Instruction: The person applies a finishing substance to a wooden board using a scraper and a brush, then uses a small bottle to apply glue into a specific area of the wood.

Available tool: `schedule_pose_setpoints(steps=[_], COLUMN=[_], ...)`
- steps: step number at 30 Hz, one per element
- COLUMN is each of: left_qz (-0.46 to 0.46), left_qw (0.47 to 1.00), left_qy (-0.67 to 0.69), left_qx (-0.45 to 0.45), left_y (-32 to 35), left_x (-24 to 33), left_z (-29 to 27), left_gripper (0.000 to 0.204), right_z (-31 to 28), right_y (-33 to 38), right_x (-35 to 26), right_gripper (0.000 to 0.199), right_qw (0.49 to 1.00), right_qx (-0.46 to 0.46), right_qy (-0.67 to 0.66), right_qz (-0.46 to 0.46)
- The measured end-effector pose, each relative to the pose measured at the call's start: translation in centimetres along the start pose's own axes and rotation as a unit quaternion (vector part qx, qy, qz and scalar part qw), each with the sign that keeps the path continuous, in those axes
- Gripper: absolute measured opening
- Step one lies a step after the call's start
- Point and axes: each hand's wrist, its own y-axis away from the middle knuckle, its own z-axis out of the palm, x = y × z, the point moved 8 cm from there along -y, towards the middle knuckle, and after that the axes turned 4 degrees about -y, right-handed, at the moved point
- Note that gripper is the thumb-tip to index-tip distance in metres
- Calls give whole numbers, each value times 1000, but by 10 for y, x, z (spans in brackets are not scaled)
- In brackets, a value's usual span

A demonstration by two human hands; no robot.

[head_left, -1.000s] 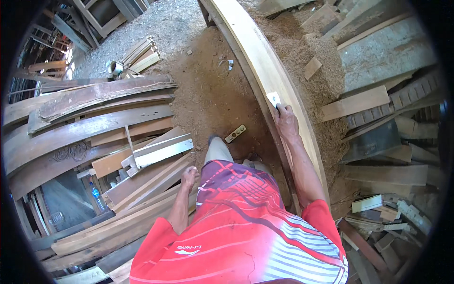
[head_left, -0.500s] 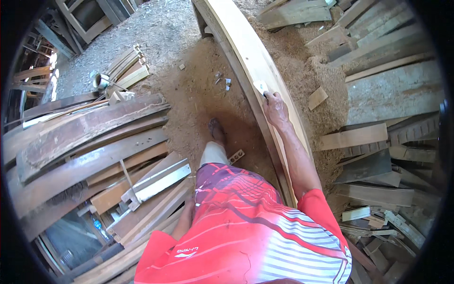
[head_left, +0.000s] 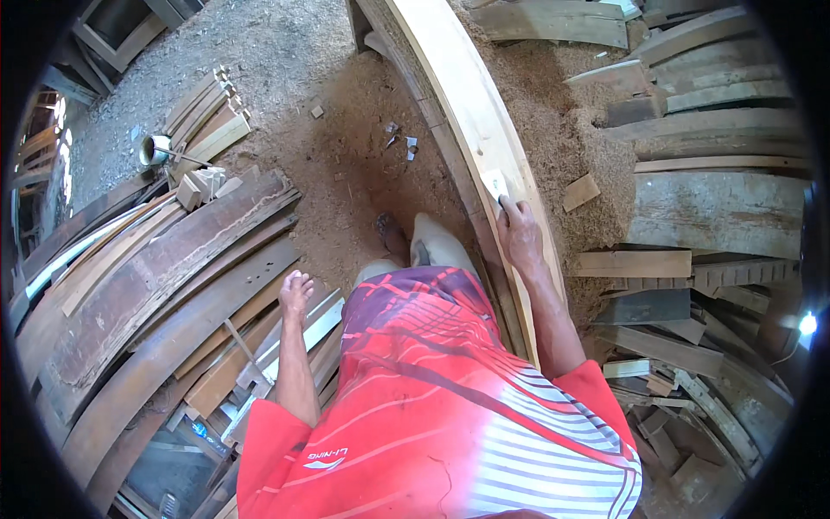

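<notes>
A long pale wooden board [head_left: 471,104] lies lengthwise on a narrow timber bench [head_left: 445,143] beside me. My right hand [head_left: 521,235] rests over the board, its fingers closed on a small flat white tool [head_left: 494,183] with a dark end. It resembles a putty knife, its white part lying against the board's face. My left hand [head_left: 296,292] hangs in the air at my left, above the stacked planks. Its fingers are loosely curled, slightly apart, and nothing shows in them.
Curved dark planks [head_left: 164,268] pile up at the left, with a white bucket [head_left: 155,150] and short wood strips [head_left: 207,112] beyond. Sawdust covers the ground [head_left: 346,164]. Many boards [head_left: 718,208] lie at the right; a small wood offcut [head_left: 581,192] sits near the bench.
My left hand has risen into view from beside my body. My right hand and the white tool have shifted along the board toward me. The view has turned a little, and my legs have moved.
</notes>
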Motion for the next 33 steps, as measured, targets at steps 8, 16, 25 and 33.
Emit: schedule_pose_setpoints(steps=[8, 16, 25, 33], left_qz=[-61, -90, -67, -116], left_qw=[990, 990, 991, 992], left_qy=[-77, -72, -103, -50], left_qx=[-99, -84, -55, -10], left_y=[-3, -7, -10, 23], left_x=[-58, -15, 11, -45], left_z=[44, 73, 80, 76], left_gripper=[41, 44, 48, 44], right_z=[-4, -12, 2, -5], right_y=[-20, -40, -81, 1], right_x=[-11, -20, -19, 11], right_gripper=[27, 26, 33, 36], right_qw=[999, 998, 999, 993], right_qx=[-37, -48, -32, -95], right_qy=[14, 5, -17, -20], right_qz=[18, 46, 3, 70])
